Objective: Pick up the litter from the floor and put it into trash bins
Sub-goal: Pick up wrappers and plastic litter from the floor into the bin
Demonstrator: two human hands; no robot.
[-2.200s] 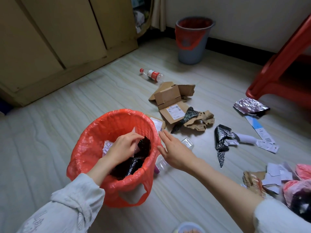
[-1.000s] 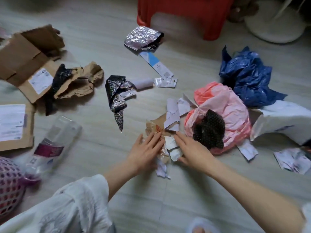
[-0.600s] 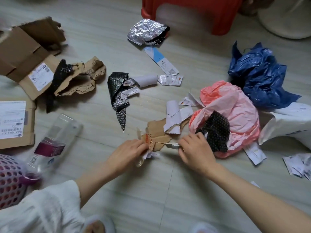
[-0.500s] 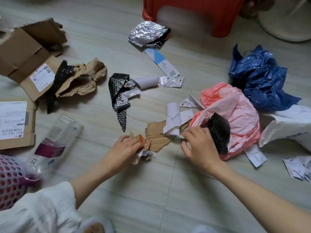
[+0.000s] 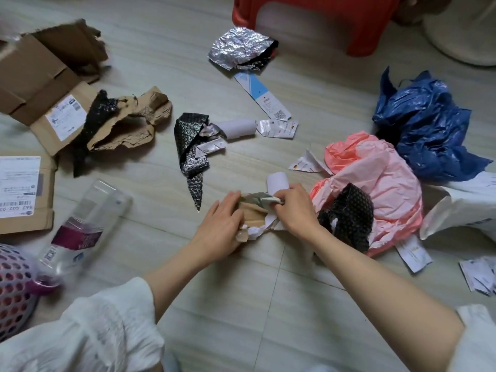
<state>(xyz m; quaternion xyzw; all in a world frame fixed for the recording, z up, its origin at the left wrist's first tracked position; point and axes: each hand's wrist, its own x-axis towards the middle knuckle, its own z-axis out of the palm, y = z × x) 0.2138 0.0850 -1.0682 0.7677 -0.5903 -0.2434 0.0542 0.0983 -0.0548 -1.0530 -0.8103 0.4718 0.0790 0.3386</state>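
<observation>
Both my hands meet over a small heap of paper and cardboard scraps [image 5: 253, 210] on the floor. My left hand [image 5: 221, 226] cups the heap's left side, fingers bent round a brown cardboard piece. My right hand [image 5: 294, 210] pinches white paper strips and a foil scrap on the heap's right side; a white paper roll [image 5: 277, 182] sticks up behind its fingers. A perforated bin [image 5: 13, 288] shows only at the lower left edge.
Litter lies all around: a clear plastic bottle [image 5: 80, 226], torn cardboard boxes [image 5: 40, 84], crumpled brown paper [image 5: 126, 122], black bubble wrap [image 5: 190, 146], silver foil [image 5: 239, 47], pink bags [image 5: 375, 183], a blue bag [image 5: 429, 124], white slips [image 5: 413, 252]. A red stool [image 5: 316, 20] stands behind.
I turned from the red-lined bin to the litter heap. Both hands have drawn the scraps together, the right one moving left toward the left hand with white paper gathered in it.
</observation>
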